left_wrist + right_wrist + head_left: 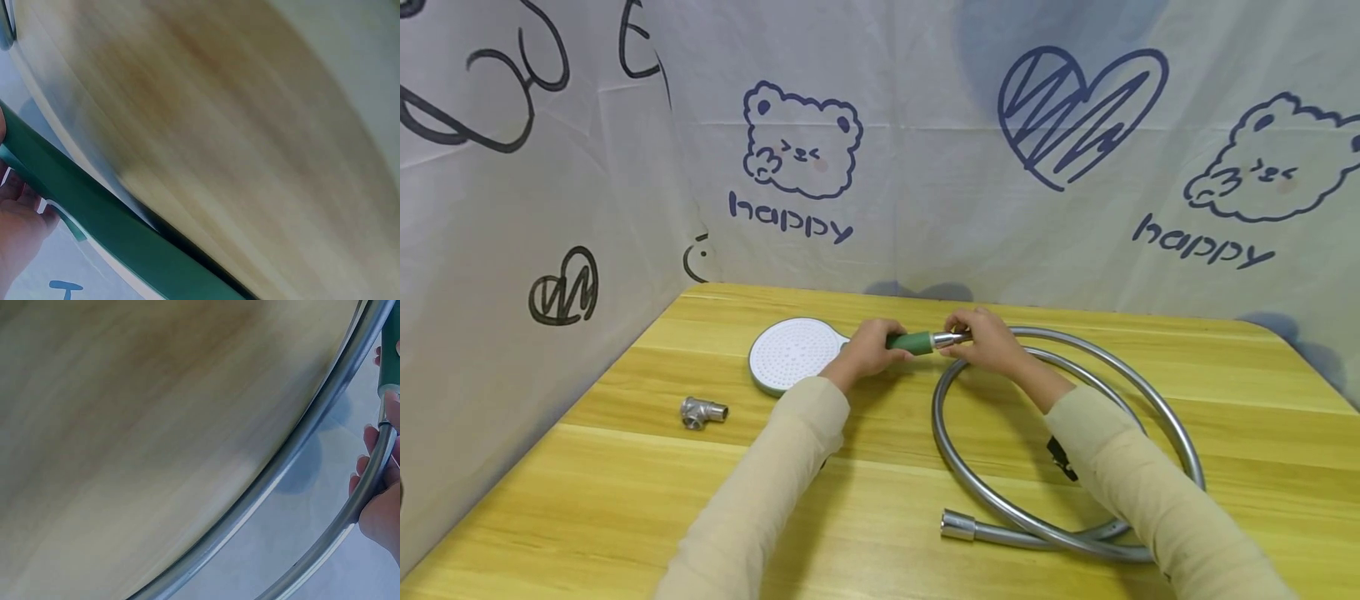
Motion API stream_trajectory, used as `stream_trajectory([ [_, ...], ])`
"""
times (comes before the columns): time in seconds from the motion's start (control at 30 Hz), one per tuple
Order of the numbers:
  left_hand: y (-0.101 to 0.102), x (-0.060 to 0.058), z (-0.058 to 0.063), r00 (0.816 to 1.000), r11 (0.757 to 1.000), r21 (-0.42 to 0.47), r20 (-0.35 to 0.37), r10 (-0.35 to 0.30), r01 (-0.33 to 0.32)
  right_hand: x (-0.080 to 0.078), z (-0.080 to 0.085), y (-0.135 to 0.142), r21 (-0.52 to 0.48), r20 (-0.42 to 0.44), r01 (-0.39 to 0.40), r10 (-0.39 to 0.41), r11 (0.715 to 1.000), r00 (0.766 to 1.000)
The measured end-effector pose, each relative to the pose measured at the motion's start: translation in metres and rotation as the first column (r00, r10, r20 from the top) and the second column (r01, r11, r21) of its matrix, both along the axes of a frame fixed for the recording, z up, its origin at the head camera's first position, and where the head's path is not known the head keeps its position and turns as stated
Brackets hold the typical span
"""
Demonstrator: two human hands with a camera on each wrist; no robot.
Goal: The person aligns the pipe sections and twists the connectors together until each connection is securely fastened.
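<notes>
My left hand [872,346] grips the green handle of a shower head [793,354], whose round white spray face is turned upward. In the left wrist view the green handle [94,194] runs diagonally past the fingers. My right hand [988,340] pinches the metal end fitting of a grey shower hose [1075,337], right at the tip of the handle. The right wrist view has the hose [369,481] curving down from the fingers, its fitting against the green handle [390,356]. The hose lies looped on the table, its other end fitting [957,525] near the front.
A small chrome tee-shaped fitting [702,412] lies on the wooden table [647,483] left of the shower head. A white cloth with drawings [925,208] hangs behind the table and along its left side. The hose loops take up the right half, partly under the right sleeve.
</notes>
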State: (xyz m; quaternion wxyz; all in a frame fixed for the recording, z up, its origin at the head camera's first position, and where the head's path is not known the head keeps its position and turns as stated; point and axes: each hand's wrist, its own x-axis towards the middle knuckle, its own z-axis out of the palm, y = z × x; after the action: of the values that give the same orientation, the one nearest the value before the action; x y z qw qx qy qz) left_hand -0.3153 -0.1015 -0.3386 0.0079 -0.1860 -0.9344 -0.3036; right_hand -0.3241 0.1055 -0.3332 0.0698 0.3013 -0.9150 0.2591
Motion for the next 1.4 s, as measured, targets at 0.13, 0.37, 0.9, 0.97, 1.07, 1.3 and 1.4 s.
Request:
stream_trajectory([
  [0.13,0.0003,0.0010,0.0004,1.000,1.000,-0.001,0.009,0.002,-0.002,0.0005,-0.0007,-0.0001,-0.008,-0.004,0.007,-0.007,1.000,1.000],
  [0.37,-0.0001,0.0011,0.0005,1.000,1.000,0.000,0.013,0.002,-0.002,0.0015,-0.0005,0.0001,-0.027,-0.019,0.008,-0.009,1.000,1.000],
  [0.9,-0.0011,0.0002,0.0017,1.000,1.000,0.003,0.008,-0.012,0.012,-0.0004,0.0011,0.0006,0.026,-0.068,-0.021,0.022,0.999,0.997],
  [0.97,-0.0013,0.0001,0.0015,1.000,1.000,0.005,0.010,-0.013,0.013,-0.0012,0.0004,0.0004,0.042,-0.090,-0.025,0.029,0.999,0.996],
  [1.07,-0.0015,-0.0003,0.0012,1.000,1.000,0.008,0.013,-0.013,0.013,-0.0024,-0.0004,-0.0001,0.070,-0.123,-0.027,0.035,0.997,0.992],
  [1.3,-0.0017,0.0000,0.0024,1.000,1.000,0.001,0.012,-0.015,0.015,-0.0039,0.0002,-0.0032,0.114,-0.113,0.003,0.010,0.993,0.994],
  [1.4,-0.0017,0.0002,0.0027,1.000,1.000,-0.001,0.007,-0.015,0.015,-0.0043,0.0011,-0.0043,0.132,-0.103,0.009,0.005,0.991,0.995],
])
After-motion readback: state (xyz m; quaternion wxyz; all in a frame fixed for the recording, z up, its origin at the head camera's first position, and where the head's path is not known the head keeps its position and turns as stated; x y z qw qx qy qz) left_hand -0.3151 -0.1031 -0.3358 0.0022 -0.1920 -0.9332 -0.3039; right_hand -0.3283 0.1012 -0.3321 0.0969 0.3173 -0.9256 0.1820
